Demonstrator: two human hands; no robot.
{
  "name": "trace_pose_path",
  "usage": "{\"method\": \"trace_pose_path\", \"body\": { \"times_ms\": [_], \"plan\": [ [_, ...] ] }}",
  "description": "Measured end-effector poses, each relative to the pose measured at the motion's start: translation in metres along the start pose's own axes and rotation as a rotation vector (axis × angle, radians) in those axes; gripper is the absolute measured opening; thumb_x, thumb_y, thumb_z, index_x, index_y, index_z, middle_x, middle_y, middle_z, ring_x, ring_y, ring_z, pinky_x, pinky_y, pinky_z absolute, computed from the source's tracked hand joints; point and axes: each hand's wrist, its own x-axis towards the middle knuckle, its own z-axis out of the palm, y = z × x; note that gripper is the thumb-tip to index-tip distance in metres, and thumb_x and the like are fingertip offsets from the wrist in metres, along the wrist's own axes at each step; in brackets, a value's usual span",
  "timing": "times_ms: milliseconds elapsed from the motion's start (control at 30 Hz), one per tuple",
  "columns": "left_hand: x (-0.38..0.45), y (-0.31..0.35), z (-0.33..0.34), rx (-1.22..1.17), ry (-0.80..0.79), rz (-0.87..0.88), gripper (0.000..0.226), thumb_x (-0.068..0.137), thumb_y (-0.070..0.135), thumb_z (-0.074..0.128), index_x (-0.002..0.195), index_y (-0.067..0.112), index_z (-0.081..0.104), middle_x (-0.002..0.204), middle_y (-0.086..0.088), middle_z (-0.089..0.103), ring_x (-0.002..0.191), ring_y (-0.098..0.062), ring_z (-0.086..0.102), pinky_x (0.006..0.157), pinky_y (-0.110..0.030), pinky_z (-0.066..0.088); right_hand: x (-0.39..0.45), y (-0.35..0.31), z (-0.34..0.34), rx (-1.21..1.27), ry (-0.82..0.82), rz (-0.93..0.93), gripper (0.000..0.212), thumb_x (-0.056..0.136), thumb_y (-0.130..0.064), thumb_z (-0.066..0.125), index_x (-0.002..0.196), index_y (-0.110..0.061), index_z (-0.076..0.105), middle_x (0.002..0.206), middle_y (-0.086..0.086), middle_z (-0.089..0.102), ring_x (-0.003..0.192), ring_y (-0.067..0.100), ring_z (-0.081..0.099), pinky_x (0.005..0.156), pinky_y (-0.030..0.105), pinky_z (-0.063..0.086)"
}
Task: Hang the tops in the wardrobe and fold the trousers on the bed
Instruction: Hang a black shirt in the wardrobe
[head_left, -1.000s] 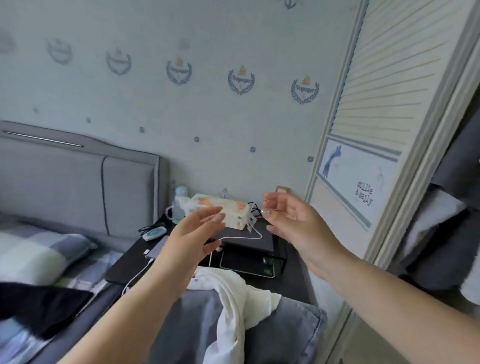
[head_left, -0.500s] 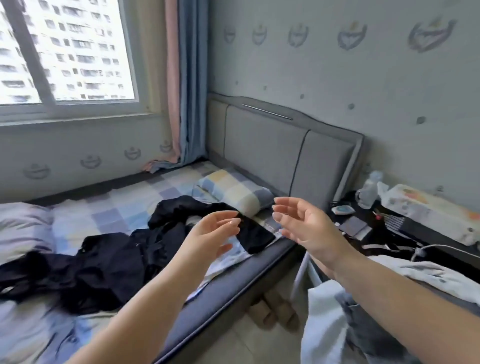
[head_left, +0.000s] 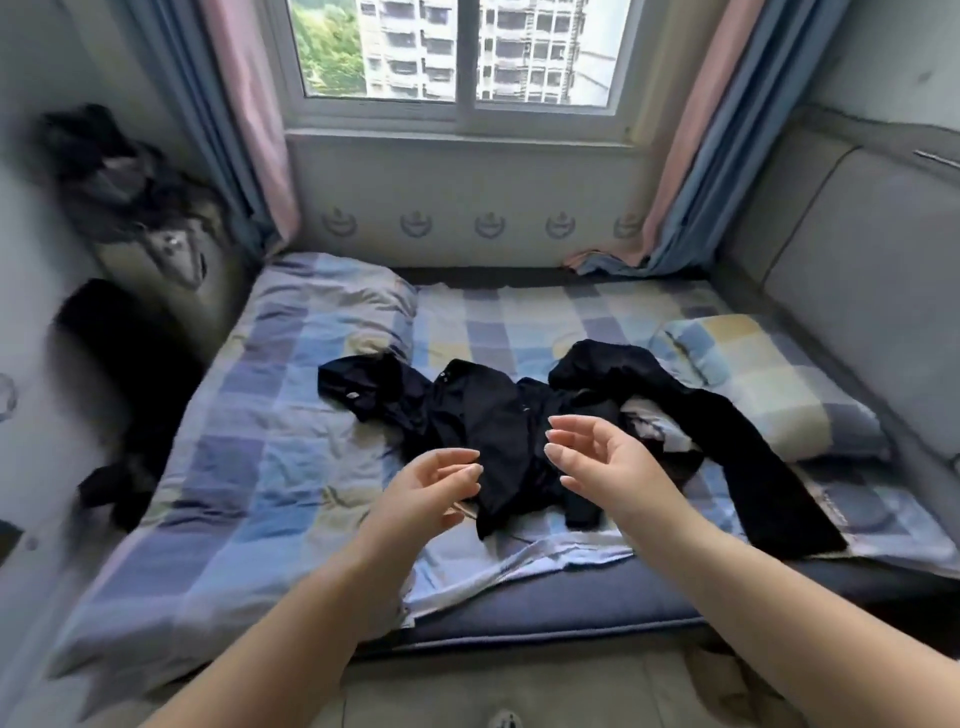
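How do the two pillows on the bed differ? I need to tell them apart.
The left pillow lies at the far left, bare, in blue, lilac and grey checks; the right pillow lies by the headboard, shows yellow squares, and dark clothes overlap its edge. Both are checked.

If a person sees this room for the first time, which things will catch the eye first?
First, the heap of black clothes sprawled across the middle of the checked bedsheet, one long dark piece trailing toward the right edge. Just before it, the left hand and right hand hover open and empty. Behind the bed, a bright window sits between pink and blue curtains.
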Motion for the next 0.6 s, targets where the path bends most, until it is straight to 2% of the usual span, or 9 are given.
{"method": "trace_pose_path", "body": {
  "times_ms": [100,233,367,500,600],
  "plan": [
    [0.027,-0.012,-0.028,-0.014,0.099,-0.06,0.018,0.089,0.025,0.064,0.107,0.023,0.066,0.103,0.002,0.069,0.096,-0.009,0.065,0.08,-0.025,0.049,0.048,0.019,0.021,0.007,-0.093,0.051,0.024,0.084,-0.024,0.07,0.105,-0.032,0.065,0.108,-0.008,0.068,0.099,-0.001,0.063,0.09,0.026,0.05],
    [0.072,-0.023,-0.048,-0.04,0.233,-0.154,0.016,0.092,0.021,0.061,0.107,0.019,0.064,0.099,0.001,0.067,0.093,-0.01,0.063,0.088,-0.032,0.048,0.114,0.047,0.03,0.042,-0.143,0.13,0.023,0.083,-0.027,0.07,0.105,-0.034,0.065,0.109,-0.011,0.068,0.1,-0.002,0.063,0.091,0.029,0.051],
    [0.12,-0.034,-0.065,-0.015,0.316,-0.251,0.016,0.094,0.021,0.058,0.109,0.018,0.062,0.11,-0.003,0.066,0.1,-0.013,0.063,0.094,-0.037,0.047,0.18,0.076,0.036,0.064,-0.165,0.22,0.022,0.084,-0.025,0.07,0.104,-0.033,0.065,0.109,-0.01,0.068,0.103,0.001,0.062,0.094,0.033,0.051],
    [0.164,-0.05,-0.081,-0.053,0.399,-0.337,0.015,0.093,0.019,0.059,0.108,0.018,0.062,0.111,-0.005,0.068,0.099,-0.015,0.064,0.085,-0.032,0.047,0.233,0.102,0.042,0.041,-0.179,0.286,0.022,0.085,-0.024,0.069,0.105,-0.032,0.064,0.109,-0.01,0.067,0.102,-0.002,0.061,0.097,0.032,0.049],
    [0.199,-0.065,-0.093,-0.071,0.433,-0.391,0.014,0.094,0.018,0.058,0.107,0.019,0.062,0.112,-0.006,0.068,0.1,-0.015,0.064,0.085,-0.031,0.047,0.267,0.124,0.043,0.024,-0.174,0.337,0.021,0.086,-0.026,0.067,0.106,-0.033,0.062,0.11,-0.011,0.066,0.103,-0.001,0.06,0.095,0.033,0.05]
  ]
}}
